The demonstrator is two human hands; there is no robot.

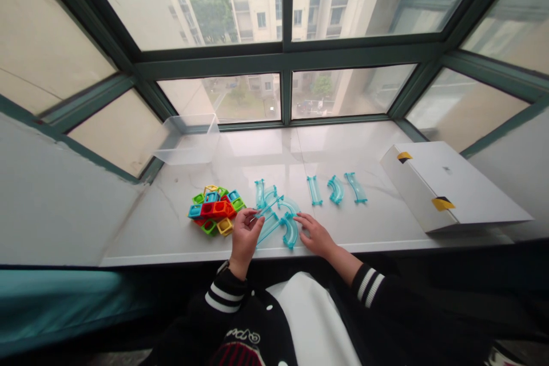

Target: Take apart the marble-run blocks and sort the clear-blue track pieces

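My left hand (246, 235) is closed on a clear blue track piece (270, 206), raised at a slant over other pieces. My right hand (315, 234) has its fingers apart, the fingertips at the edge of a curved blue track piece (290, 231) lying on the white ledge. Under and around the hands is a loose group of several clear blue pieces, straight and curved. Farther right, three pieces lie apart in a row: a straight one (314, 190), a curved one (336, 190) and a wavy one (355, 188).
A pile of red, green, blue and yellow blocks (217, 209) sits left of my left hand. Behind it stands a clear plastic bin (186, 154). A white box (454, 186) with yellow-black tabs is at the right. Windows border the ledge (171, 251) at the back.
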